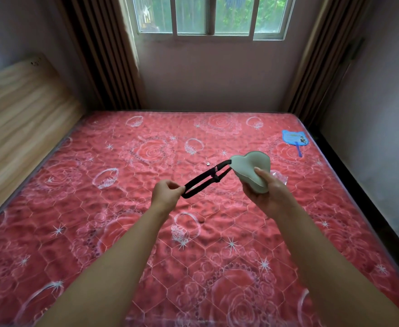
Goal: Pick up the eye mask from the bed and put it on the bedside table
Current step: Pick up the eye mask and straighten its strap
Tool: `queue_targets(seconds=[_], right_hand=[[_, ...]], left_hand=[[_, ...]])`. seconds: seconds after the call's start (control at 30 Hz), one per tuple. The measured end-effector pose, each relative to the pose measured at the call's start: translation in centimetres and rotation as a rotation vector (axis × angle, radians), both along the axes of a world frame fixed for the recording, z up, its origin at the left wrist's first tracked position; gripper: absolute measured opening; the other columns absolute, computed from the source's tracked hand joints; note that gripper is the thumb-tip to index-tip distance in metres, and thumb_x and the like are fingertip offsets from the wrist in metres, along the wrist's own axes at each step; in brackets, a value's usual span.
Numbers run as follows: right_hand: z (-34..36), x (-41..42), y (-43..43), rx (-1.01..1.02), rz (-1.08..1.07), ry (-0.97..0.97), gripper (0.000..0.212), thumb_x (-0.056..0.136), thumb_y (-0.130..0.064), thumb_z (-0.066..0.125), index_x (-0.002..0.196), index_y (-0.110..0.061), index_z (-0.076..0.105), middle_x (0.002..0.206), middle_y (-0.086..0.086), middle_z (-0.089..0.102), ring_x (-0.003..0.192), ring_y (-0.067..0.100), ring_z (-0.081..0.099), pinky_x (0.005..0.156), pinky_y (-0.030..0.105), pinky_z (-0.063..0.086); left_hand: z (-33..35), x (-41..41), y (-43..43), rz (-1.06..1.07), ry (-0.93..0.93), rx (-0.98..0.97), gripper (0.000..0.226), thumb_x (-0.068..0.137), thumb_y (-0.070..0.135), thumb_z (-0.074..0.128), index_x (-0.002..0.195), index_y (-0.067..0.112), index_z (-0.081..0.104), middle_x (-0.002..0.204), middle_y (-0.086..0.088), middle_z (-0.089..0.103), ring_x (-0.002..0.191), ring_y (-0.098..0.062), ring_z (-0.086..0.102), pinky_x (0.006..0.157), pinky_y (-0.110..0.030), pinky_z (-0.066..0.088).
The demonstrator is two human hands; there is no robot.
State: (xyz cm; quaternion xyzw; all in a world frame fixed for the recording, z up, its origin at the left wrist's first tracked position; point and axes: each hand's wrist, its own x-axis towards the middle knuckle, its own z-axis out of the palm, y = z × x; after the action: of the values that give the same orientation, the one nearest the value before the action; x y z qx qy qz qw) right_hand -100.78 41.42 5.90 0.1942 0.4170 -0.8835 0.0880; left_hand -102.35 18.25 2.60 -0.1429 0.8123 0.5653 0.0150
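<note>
I hold the eye mask up off the bed: my right hand grips its padded part, my left hand pinches the strap stretched between them. Pickup looks done; no bedside table is in sight yet.

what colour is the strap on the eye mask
Black, on a pale green eye mask; the strap shows clearly in the head view.

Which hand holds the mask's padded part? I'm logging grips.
The right hand grips the green eye mask pad; the left hand only pinches its black strap.
</note>
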Motion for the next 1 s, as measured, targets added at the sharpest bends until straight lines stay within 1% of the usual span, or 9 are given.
queue_targets(seconds=[0.17,0.27,0.33,0.43,0.57,0.8,0.87,0.93,1.0], right_hand=[[0.4,0.2,-0.3,0.015,0.06,0.029,0.014,0.087,-0.014,0.053,0.096,-0.003,0.055,0.08,0.012,0.066,0.059,0.016,0.069,0.051,0.023,0.056],[0.3,0.3,-1.0,0.077,0.114,0.047,0.012,0.088,-0.014,0.053,0.092,-0.004,0.057,0.07,0.008,0.07,0.058,0.015,0.069,0.051,0.023,0.056],[0.3,0.3,-1.3,0.102,0.132,0.058,0.011,0.088,-0.014,0.052,0.092,-0.005,0.057,0.072,0.008,0.069,0.059,0.014,0.069,0.052,0.023,0.057],[0.1,0.3,-1.4,0.117,0.131,0.057,0.011,0.089,-0.015,0.052,0.093,-0.005,0.056,0.082,0.011,0.065,0.06,0.014,0.069,0.054,0.023,0.057],[-0.1,0.3,-1.5,0.119,0.106,0.056,0.01,0.089,-0.015,0.052,0.093,-0.006,0.056,0.085,0.012,0.063,0.06,0.014,0.069,0.053,0.023,0.057],[-0.4,0.4,-1.5,0.118,0.079,0.05,0.009,0.088,-0.013,0.054,0.092,-0.005,0.056,0.085,0.013,0.064,0.06,0.017,0.07,0.051,0.024,0.057],[-0.5,0.5,-1.6,0.136,0.082,0.049,0.009,0.088,-0.013,0.054,0.091,-0.005,0.056,0.085,0.013,0.064,0.06,0.016,0.07,0.051,0.023,0.056],[-0.5,0.4,-1.9,0.136,0.079,0.051,0.008,0.087,-0.013,0.054,0.091,-0.006,0.057,0.084,0.012,0.064,0.06,0.016,0.07,0.051,0.023,0.056],[-0.5,0.3,-2.4,0.116,0.069,0.055,0.008,0.088,-0.012,0.054,0.09,-0.006,0.057,0.085,0.012,0.064,0.059,0.015,0.07,0.051,0.022,0.056]], left_hand=[[-0.6,0.2,-0.6,0.051,-0.135,-0.142,0.011,0.079,0.01,0.061,0.074,0.008,0.052,0.078,-0.014,0.058,0.07,-0.026,0.052,0.063,-0.034,0.041],[0.6,0.3,0.4,-0.117,-0.122,0.003,0.007,0.082,0.009,0.058,0.088,0.008,0.054,0.09,-0.013,0.059,0.079,-0.024,0.054,0.062,-0.03,0.04],[1.8,0.4,1.3,-0.237,-0.102,0.153,0.014,0.086,0.01,0.05,0.098,0.015,0.057,0.099,-0.01,0.06,0.09,-0.022,0.055,0.073,-0.03,0.043],[3.0,0.5,2.4,-0.287,-0.059,0.291,0.019,0.081,0.028,0.046,0.084,0.021,0.063,0.096,-0.005,0.065,0.094,-0.017,0.057,0.087,-0.038,0.039],[3.2,0.4,3.1,-0.29,0.014,0.237,0.029,0.088,0.037,0.051,0.075,0.014,0.064,0.079,-0.001,0.067,0.073,-0.008,0.062,0.063,-0.017,0.044],[2.3,0.3,2.6,-0.182,0.132,0.123,0.025,0.081,0.019,0.066,0.065,0.006,0.052,0.083,-0.025,0.065,0.076,-0.025,0.06,0.074,-0.036,0.046],[2.0,0.2,2.2,-0.137,0.138,0.096,0.028,0.083,0.018,0.064,0.063,0.008,0.048,0.077,-0.019,0.059,0.074,-0.023,0.055,0.068,-0.031,0.044],[1.9,0.2,2.0,-0.114,0.149,0.071,0.03,0.085,0.017,0.061,0.06,0.011,0.044,0.07,-0.013,0.053,0.066,-0.021,0.05,0.05,-0.015,0.045],[2.0,0.1,1.7,-0.094,0.158,0.039,0.031,0.085,0.016,0.06,0.059,0.013,0.042,0.069,-0.011,0.054,0.064,-0.02,0.05,0.05,-0.016,0.045]])
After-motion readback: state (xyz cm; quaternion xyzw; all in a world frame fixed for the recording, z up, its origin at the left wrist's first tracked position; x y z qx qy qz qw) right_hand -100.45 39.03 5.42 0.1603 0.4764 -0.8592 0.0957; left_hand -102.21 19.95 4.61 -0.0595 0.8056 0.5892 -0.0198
